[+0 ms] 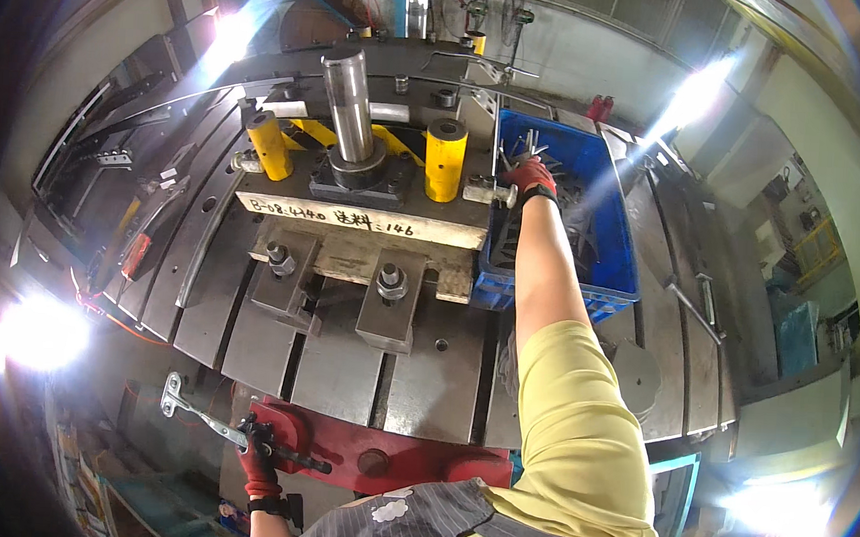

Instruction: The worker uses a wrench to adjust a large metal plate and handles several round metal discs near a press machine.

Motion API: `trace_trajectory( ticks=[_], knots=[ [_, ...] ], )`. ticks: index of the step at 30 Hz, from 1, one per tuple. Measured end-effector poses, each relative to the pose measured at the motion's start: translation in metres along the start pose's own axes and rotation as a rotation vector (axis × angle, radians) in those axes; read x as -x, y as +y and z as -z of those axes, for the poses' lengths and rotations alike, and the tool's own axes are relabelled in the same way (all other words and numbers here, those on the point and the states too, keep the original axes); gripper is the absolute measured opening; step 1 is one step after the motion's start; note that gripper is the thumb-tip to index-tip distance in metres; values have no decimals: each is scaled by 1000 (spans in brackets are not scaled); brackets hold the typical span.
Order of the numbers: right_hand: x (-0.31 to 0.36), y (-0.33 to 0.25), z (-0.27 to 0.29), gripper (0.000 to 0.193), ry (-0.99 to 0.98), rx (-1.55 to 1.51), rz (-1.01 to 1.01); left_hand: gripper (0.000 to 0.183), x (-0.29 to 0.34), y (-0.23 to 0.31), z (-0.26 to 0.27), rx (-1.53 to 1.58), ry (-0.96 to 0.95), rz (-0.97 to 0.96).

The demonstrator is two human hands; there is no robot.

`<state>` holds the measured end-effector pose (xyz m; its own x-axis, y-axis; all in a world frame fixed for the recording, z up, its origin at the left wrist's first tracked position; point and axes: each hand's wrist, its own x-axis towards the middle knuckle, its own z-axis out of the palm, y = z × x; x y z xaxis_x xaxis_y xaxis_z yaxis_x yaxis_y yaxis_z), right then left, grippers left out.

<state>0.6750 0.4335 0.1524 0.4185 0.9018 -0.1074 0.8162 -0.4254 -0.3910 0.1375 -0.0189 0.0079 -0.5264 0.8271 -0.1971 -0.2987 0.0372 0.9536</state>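
left gloved hand point(257, 458) grips a black lever point(292, 456) while right hand point(530, 177) fingers pinch thin grey metal parts point(531, 146) in the blue crate point(612, 228).

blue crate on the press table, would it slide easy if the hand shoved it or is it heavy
Probably heavy: the blue crate looks packed with dark metal parts, where the right hand reaches in. It sits flat on the steel table, so it should slide, not tip. Its plastic walls may flex a little.
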Motion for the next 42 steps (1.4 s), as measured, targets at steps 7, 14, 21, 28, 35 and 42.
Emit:
trace_trajectory(
  ticks=[7, 14, 21, 28, 35, 42],
  knots=[
    [-26, 20, -25, 68, 126, 83, -157, 38, 14, 20, -27, -22, 13, 2],
    [-9, 45, -29, 43, 195, 52, 13, 35, 10, 21, -25, -46, -10, -4],
    [10, 90, -10, 43, 176, 15, 30, 37, 10, 30, -33, -69, -62, 33],
    [38, 176, 21, 42, 167, -167, 485, 33, 7, 26, -27, -108, -103, 96],
    [80, 167, 41, 32, -316, -648, 429, 34, 9, 29, -30, -141, -94, 99],
    [53, 182, 76, 48, 180, 164, -5, 32, 5, 17, -11, -121, -132, 76]
  ],
)
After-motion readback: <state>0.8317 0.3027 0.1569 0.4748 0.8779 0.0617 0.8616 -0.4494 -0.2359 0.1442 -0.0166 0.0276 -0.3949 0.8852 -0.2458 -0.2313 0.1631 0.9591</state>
